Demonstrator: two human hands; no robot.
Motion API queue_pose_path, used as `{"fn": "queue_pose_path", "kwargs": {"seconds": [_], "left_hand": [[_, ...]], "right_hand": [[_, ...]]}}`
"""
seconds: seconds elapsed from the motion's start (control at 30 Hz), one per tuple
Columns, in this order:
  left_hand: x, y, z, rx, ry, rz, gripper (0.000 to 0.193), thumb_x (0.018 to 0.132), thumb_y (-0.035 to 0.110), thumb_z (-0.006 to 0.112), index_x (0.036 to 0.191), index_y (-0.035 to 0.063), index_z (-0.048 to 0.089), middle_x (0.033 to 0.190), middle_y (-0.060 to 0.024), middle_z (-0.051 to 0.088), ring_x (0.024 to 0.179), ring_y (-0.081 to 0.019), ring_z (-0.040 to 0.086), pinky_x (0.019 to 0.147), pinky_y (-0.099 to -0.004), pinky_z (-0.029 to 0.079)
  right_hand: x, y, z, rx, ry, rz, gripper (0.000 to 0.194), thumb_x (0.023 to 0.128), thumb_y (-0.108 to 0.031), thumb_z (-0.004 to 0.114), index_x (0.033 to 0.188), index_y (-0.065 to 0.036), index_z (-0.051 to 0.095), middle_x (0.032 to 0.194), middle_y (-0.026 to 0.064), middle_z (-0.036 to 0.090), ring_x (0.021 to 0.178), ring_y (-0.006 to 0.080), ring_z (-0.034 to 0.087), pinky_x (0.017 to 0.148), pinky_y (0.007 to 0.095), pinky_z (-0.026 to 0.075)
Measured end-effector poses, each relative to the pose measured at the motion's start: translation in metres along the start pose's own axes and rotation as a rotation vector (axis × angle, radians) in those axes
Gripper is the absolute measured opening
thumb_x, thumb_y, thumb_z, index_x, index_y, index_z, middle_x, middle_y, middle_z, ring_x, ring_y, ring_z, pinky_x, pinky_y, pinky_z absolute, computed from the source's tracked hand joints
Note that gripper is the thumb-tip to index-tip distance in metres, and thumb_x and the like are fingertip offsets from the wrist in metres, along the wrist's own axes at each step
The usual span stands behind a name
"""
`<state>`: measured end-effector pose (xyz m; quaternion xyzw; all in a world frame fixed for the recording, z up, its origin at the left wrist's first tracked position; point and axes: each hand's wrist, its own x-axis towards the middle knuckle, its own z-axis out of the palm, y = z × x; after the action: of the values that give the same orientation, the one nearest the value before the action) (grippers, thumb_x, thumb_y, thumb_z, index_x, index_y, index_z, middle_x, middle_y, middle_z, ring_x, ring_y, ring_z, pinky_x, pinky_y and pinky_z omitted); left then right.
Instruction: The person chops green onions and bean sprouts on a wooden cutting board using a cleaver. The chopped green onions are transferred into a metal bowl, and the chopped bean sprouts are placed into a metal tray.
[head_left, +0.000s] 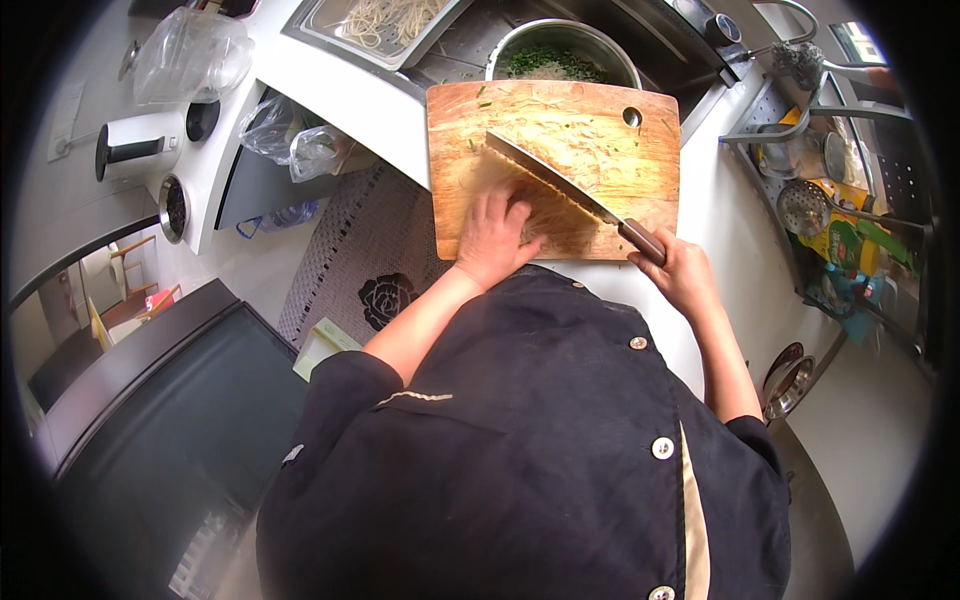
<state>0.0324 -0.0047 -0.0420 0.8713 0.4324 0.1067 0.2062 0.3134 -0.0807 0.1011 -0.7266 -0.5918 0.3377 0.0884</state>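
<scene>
My right hand (679, 274) grips the brown handle of a kitchen cleaver (551, 175). Its blade stands on edge, slanting across a wooden cutting board (652, 180), with pale shreds along the spine side. Just left of the blade, my left hand (491, 236) rests low over the board with spread fingers, blurred by motion; no held thing shows in it. Pale chopped shreds (555, 105) and a few green bits are scattered on the wood. Beyond the board's far edge, a steel pot (630, 56) holds chopped greens (551, 60) over something pale.
Noodle-like strands (390, 19) lie in a steel tray (315, 30) at the far left. A sink (457, 49) surrounds the pot. On the right, a rack (757, 150) carries a jar, a skimmer (806, 206) and packets. An electric kettle (142, 146) stands at the left.
</scene>
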Motion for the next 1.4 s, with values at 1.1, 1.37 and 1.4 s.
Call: {"fn": "queue_pose_path", "kwargs": {"seconds": [1.1, 1.37, 1.4], "left_hand": [[0.038, -0.023, -0.187, 0.147, -0.510, 0.277, 0.015, 0.077, 0.017, 0.070, 0.087, 0.0051, 0.066, 0.084, -0.0121, 0.066, 0.079, -0.0301, 0.070, 0.068, -0.0409, 0.058], [0.055, -0.011, -0.168, 0.072, -0.331, 0.263, 0.009, 0.081, 0.009, 0.061, 0.080, 0.0058, 0.069, 0.082, -0.0117, 0.069, 0.078, -0.0282, 0.072, 0.068, -0.0401, 0.060], [0.059, -0.011, -0.167, 0.128, -0.343, 0.294, 0.009, 0.081, 0.009, 0.061, 0.081, 0.0061, 0.070, 0.082, -0.0116, 0.069, 0.079, -0.0281, 0.072, 0.069, -0.0401, 0.060]], "right_hand": [[-0.004, -0.050, -0.007, -0.206, -0.080, -0.269, 0.037, 0.080, -0.039, 0.080, 0.082, -0.009, 0.059, 0.067, 0.0146, 0.065, 0.065, 0.0366, 0.066, 0.058, 0.0453, 0.052], [0.009, -0.016, 0.005, -0.228, -0.034, -0.217, 0.035, 0.081, -0.038, 0.079, 0.083, -0.010, 0.059, 0.069, 0.0148, 0.065, 0.066, 0.0377, 0.066, 0.060, 0.0472, 0.052], [0.010, -0.018, 0.000, -0.242, -0.052, -0.188, 0.036, 0.080, -0.038, 0.080, 0.083, -0.009, 0.058, 0.069, 0.0146, 0.065, 0.066, 0.0377, 0.066, 0.061, 0.0471, 0.052]]}}
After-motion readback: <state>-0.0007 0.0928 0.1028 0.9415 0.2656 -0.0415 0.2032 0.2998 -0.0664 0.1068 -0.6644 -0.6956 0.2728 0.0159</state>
